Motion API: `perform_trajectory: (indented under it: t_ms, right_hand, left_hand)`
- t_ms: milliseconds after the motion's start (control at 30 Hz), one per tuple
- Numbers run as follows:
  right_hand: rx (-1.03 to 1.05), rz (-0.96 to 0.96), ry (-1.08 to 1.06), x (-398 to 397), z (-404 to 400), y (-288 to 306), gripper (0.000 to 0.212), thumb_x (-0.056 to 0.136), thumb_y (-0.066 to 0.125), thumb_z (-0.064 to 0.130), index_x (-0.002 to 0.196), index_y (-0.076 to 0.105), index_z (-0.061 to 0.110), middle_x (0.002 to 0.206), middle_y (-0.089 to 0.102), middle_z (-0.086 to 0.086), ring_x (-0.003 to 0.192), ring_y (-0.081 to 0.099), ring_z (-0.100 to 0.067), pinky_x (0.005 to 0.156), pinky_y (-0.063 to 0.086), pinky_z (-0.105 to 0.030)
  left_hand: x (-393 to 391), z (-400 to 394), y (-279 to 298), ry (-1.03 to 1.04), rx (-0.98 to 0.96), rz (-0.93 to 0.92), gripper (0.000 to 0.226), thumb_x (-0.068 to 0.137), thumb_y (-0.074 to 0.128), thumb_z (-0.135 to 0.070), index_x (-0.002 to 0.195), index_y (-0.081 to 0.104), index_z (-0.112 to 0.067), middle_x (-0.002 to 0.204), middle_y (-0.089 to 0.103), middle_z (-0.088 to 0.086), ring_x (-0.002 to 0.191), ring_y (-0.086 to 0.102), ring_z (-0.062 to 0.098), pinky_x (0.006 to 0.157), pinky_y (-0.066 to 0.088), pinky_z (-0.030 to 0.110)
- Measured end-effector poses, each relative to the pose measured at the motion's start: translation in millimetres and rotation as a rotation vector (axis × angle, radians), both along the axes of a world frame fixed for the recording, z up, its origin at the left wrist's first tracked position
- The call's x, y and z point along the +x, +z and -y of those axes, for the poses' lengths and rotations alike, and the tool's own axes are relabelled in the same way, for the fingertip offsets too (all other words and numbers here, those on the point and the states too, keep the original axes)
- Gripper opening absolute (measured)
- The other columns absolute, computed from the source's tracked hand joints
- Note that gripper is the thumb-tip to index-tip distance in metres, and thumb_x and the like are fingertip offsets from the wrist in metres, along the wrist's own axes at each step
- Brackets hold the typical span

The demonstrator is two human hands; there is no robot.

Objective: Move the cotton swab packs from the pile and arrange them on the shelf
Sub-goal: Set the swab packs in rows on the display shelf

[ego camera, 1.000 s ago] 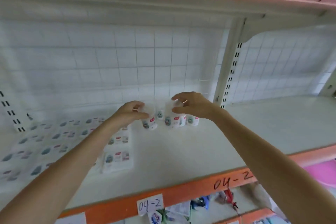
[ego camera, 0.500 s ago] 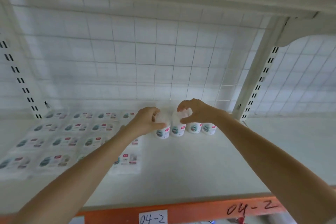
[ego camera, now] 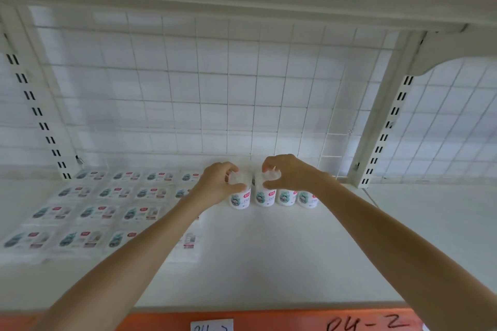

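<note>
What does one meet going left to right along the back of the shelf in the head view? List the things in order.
Left slotted upright → flat swab packs → left hand on a swab tub → right hand on the next tub → two more tubs → right slotted upright.

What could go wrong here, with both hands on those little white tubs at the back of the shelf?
1. The left hand and right hand each grip a tub by its top; a slip might tip it.
2. The tubs stand close in a row, so a knock could topple neighbours.
3. The left forearm hangs over the flat packs and might drag them askew.
</note>
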State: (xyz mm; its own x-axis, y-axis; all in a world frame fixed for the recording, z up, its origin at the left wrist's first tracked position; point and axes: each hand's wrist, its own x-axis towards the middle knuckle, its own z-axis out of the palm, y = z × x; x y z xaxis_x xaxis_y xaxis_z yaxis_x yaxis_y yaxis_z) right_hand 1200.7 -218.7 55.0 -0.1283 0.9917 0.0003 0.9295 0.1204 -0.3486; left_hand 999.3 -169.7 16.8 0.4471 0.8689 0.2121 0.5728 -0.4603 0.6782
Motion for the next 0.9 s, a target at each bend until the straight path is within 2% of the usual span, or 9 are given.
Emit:
perform_trajectory:
  t_ms: [100, 167, 267, 467, 700, 900]
  right_hand:
    - [0.012, 0.014, 0.012, 2.1, -0.4, -1.3, 0.034, 0.082, 0.064, 0.038, 0.112, 0.054, 0.025, 0.116, 0.056, 0.001, 0.098, 0.051, -0.016, 0.081, 0.04, -0.027]
    - [0.034, 0.063, 0.011, 2.6, -2.1, -2.9, 0.034, 0.083, 0.062, 0.041, 0.113, 0.054, 0.026, 0.116, 0.057, 0.001, 0.102, 0.051, -0.018, 0.087, 0.041, -0.032]
    - [0.026, 0.008, 0.004, 3.3, -2.8, -5.3, 0.032, 0.083, 0.062, 0.04, 0.111, 0.054, 0.027, 0.115, 0.056, 0.002, 0.105, 0.051, -0.019, 0.091, 0.043, -0.035]
    - [0.085, -0.017, 0.002, 2.7, -3.8, -7.9, 0.031, 0.082, 0.065, 0.037, 0.108, 0.056, 0.022, 0.108, 0.052, 0.004, 0.095, 0.048, -0.013, 0.077, 0.037, -0.024]
    - [0.093, -0.026, 0.001, 2.6, -2.9, -8.8, 0.031, 0.081, 0.065, 0.037, 0.106, 0.056, 0.021, 0.106, 0.051, 0.003, 0.095, 0.051, -0.017, 0.079, 0.042, -0.027]
    - [0.101, -0.003, -0.005, 1.5, -1.0, -7.6, 0.031, 0.083, 0.063, 0.038, 0.107, 0.055, 0.021, 0.105, 0.05, 0.006, 0.095, 0.051, -0.016, 0.076, 0.037, -0.025]
  left_hand:
    - [5.3, -1.1, -3.3, 0.034, 0.034, 0.008, 0.049, 0.073, 0.075, -0.031, 0.114, 0.057, -0.013, 0.111, 0.057, 0.005, 0.092, 0.057, 0.015, 0.078, 0.044, 0.024]
    - [8.0, -0.9, -4.6, 0.051, 0.035, 0.022, 0.048, 0.072, 0.076, -0.031, 0.113, 0.057, -0.012, 0.11, 0.057, 0.004, 0.092, 0.057, 0.015, 0.078, 0.044, 0.024]
    - [10.3, -1.6, -5.0, 0.062, 0.042, 0.026, 0.049, 0.072, 0.076, -0.031, 0.113, 0.057, -0.012, 0.109, 0.056, 0.004, 0.092, 0.056, 0.015, 0.078, 0.043, 0.024]
    - [12.7, -2.8, -9.6, 0.087, 0.072, 0.032, 0.049, 0.073, 0.075, -0.032, 0.113, 0.056, -0.011, 0.109, 0.056, 0.005, 0.09, 0.056, 0.016, 0.077, 0.043, 0.024]
    - [13.9, -4.2, -11.9, 0.096, 0.078, 0.018, 0.051, 0.073, 0.074, -0.034, 0.114, 0.054, -0.011, 0.109, 0.054, 0.005, 0.09, 0.054, 0.014, 0.074, 0.04, 0.022]
    - [15.4, -3.7, -13.1, 0.1, 0.089, 0.025, 0.049, 0.075, 0.073, -0.032, 0.115, 0.054, -0.01, 0.112, 0.055, 0.006, 0.09, 0.053, 0.014, 0.076, 0.039, 0.022]
